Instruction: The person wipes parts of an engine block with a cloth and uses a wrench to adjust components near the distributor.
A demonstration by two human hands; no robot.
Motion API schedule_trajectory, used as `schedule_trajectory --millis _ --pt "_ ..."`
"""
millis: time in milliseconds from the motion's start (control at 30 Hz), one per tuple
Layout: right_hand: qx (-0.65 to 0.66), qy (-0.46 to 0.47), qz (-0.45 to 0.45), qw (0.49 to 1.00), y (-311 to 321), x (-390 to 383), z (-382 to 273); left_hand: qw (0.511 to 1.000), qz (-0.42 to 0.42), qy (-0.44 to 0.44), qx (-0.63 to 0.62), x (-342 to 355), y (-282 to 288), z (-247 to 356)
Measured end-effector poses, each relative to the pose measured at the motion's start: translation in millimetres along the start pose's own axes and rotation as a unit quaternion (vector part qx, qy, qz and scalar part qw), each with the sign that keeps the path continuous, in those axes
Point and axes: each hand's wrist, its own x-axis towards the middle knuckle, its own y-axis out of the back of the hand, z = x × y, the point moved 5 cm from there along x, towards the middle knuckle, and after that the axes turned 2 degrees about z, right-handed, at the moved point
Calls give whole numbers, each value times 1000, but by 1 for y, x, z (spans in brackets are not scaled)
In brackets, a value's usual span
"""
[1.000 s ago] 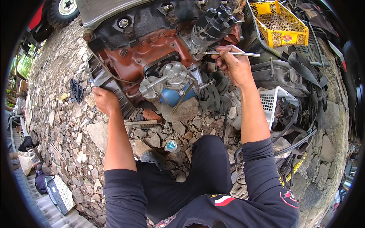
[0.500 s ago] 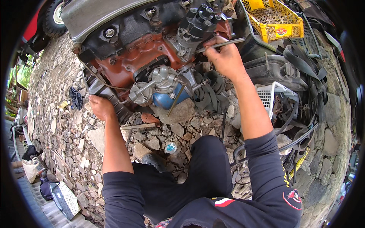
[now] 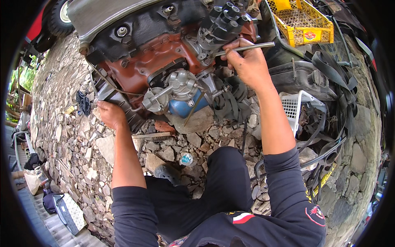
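A large engine with an orange-red block (image 3: pixel 130 74) and black upper part fills the far middle. My right hand (image 3: pixel 248 65) is closed around a slim silver metal rod (image 3: pixel 263 45), thumb pressed on it, beside the black distributor cap (image 3: pixel 220 28). The rod's inner end reaches toward the distributor's base; its tip is hard to make out. My left hand (image 3: pixel 112 115) grips the edge of the grey finned metal housing (image 3: pixel 108 93) at the engine's lower left, some fingers hidden. Between my hands sit a grey fuel pump (image 3: pixel 180 85) and a blue oil filter (image 3: pixel 189 106).
Loose stones cover the ground, with a wooden-handled brush (image 3: pixel 154 135) and a plastic cup (image 3: pixel 186 159) among them. At right are a yellow crate (image 3: pixel 310 35), a black tank (image 3: pixel 300 78), a white basket (image 3: pixel 291 109) and dark straps (image 3: pixel 335 72). A wheel (image 3: pixel 61 18) stands far left.
The whole view has shifted slightly, so the engine sits a little further right. Both hands keep their holds; slightly more of the rod sticks out past my right hand.
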Motion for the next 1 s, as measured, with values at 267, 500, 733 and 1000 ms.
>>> schedule_trajectory --millis 267,500,733,1000 --pt "-112 122 67 984 -12 -19 -20 1000 0 20 1 -4 7 6" --pt "-194 189 62 961 -40 -28 -46 999 -24 40 14 -5 8 9" --pt "-166 187 38 967 -32 -43 -46 998 -38 41 8 -3 8 5" --pt "-129 96 73 984 -28 -19 -19 999 -23 39 -17 -6 6 11"
